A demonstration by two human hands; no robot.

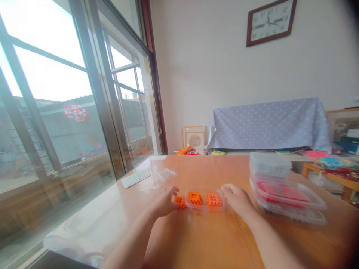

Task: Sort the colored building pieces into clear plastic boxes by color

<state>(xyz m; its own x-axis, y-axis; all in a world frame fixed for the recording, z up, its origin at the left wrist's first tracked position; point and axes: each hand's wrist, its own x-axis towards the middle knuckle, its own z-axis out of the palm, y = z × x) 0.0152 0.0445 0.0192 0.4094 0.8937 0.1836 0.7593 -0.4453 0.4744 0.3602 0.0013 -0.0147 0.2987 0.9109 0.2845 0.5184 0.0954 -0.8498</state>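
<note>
A shallow clear plastic container (pixel 204 210) stands on the wooden table in front of me. Two orange lattice pieces, a darker one (pixel 195 198) and a paler one (pixel 213 200), show within its rim. Just left of it is another orange lattice piece (pixel 181 202), partly behind my fingers. My left hand (pixel 165 201) curves its thumb and fingers about that piece's left side. At the opposite end, my right hand (pixel 235 195) has its fingers closed at the container's right rim; the fingertips are partly hidden.
Stacked clear containers (pixel 288 201), one with red contents, stand on the table's right with a frosted box (pixel 269 165) on top. A clear lid (pixel 165 174) and a printed paper (pixel 136 178) lie far left. Glass windows (pixel 56 112) run along the left side.
</note>
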